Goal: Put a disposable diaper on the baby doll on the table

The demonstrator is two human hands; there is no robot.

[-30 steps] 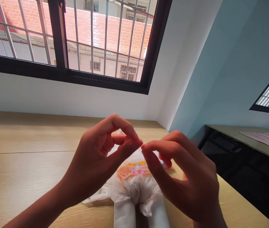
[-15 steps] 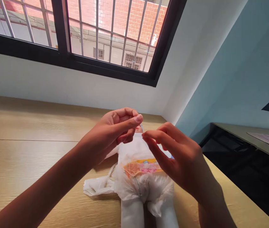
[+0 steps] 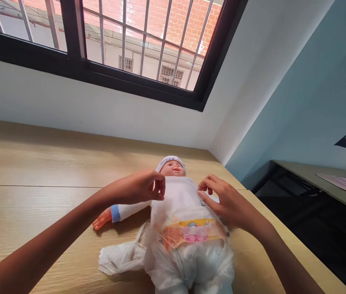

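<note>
A baby doll [image 3: 176,168] in a white cap lies on its back on the wooden table. It wears a white long-sleeved top [image 3: 181,194] with blue cuffs and a diaper [image 3: 188,230] with an orange and yellow printed front. Over one side of the doll's chest, my left hand [image 3: 148,185] is bent down with its fingers curled closed. On the other side, my right hand [image 3: 222,200] has its thumb and forefinger brought close together beside the top. I cannot make out whether either holds cloth. Crumpled white material [image 3: 122,257] spreads out beside the diaper.
The pale wooden table [image 3: 38,163] meets a white wall below a barred, dark-framed window [image 3: 142,77]. Past the table's right edge stands another table [image 3: 301,171] with a dark side and a pinkish sheet [image 3: 344,185] on it.
My hands have moved apart and lower, from close together above the doll to either side of its chest. The doll's face and one arm now show.
</note>
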